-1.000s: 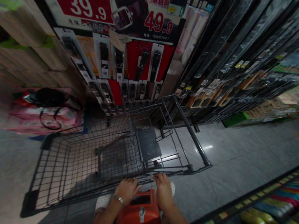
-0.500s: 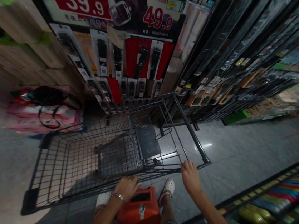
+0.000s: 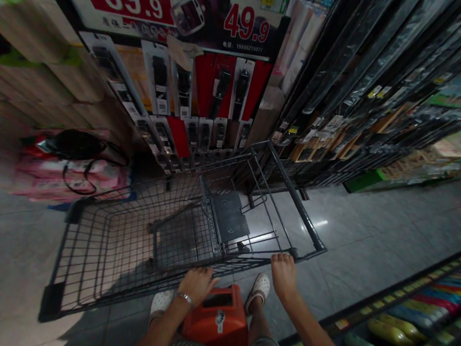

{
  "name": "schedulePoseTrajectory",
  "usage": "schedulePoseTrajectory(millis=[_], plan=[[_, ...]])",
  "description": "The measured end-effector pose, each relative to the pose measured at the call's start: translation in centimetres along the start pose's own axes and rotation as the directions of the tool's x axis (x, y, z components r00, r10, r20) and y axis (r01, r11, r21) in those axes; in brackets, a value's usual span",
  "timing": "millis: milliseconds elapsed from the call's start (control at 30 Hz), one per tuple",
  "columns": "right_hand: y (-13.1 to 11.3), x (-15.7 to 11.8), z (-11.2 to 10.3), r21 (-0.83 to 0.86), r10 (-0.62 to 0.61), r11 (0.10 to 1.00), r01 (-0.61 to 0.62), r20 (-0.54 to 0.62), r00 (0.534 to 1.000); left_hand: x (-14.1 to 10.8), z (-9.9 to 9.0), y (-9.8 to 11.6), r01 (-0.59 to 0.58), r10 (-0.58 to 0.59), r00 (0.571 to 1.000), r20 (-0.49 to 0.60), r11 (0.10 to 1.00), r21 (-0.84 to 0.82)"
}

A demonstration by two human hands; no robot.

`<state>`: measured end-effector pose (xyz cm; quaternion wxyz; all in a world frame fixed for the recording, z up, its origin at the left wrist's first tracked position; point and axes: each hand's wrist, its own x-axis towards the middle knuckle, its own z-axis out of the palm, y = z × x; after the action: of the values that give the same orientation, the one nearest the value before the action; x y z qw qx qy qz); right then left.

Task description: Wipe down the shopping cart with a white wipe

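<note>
A dark grey wire shopping cart (image 3: pixel 100 258) stands lengthwise across in front of me, its push handle (image 3: pixel 298 200) to the right. Inside the cart is a folded child seat with a grey panel (image 3: pixel 230 216). My left hand (image 3: pixel 197 283) is curled over the near top rim, its thumb apart; a metal band circles that wrist. Closer to the handle, my right hand (image 3: pixel 284 273) grips the same near rim, fingers bent over the bar. Below my left hand, an orange box-shaped container (image 3: pixel 217 321) is between my legs, against the cart's near side.
Packaged belts (image 3: pixel 218 94) hang on a rack behind the cart, under a price sign (image 3: pixel 232 12). Long black wrapped items (image 3: pixel 351 59) stand at its right. Pink packs (image 3: pixel 67 176) lie on the floor at left. A low shelf with bottles (image 3: pixel 391 330) borders the right side.
My right hand has slid a little left along the rim, away from the handle end. My left hand stays at about the same spot on the cart. The view has shifted slightly.
</note>
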<state>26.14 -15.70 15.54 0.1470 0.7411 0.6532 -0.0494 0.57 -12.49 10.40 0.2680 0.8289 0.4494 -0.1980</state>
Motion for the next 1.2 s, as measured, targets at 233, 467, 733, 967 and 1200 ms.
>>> schedulePoseTrajectory(millis=[233, 467, 733, 967, 1200], plan=[[-2.6, 0.0, 1.6, 0.245, -0.061, 0.968, 0.061, -0.01, 0.998, 0.1, 0.1, -0.1, -0.013, 0.014, 1.0, -0.018, 1.0, 0.007], [-10.6, -0.5, 3.7, 0.666, -0.083, 0.739, 0.105, -0.065, 0.994, 0.3, 0.9, 0.0, -0.03, 0.029, 0.998, -0.06, 0.999, -0.012], [-8.2, -0.9, 4.2, 0.691, -0.259, 0.659, 0.297, -0.163, 0.952, -0.1, 2.0, -1.5, -0.106, 0.081, 0.966, -0.246, 0.99, -0.089], [-1.1, -1.4, 4.2, 0.795, 0.223, 0.583, 0.17, -0.358, 0.907, -4.1, 5.2, -6.2, -0.115, 0.05, 0.887, -0.458, 0.987, -0.115], [-1.7, -2.4, 3.8, 0.662, 0.155, 0.749, 0.016, -0.199, 0.968, -4.2, 7.2, -7.8, -0.1, 0.014, 0.854, -0.52, 0.985, -0.138]])
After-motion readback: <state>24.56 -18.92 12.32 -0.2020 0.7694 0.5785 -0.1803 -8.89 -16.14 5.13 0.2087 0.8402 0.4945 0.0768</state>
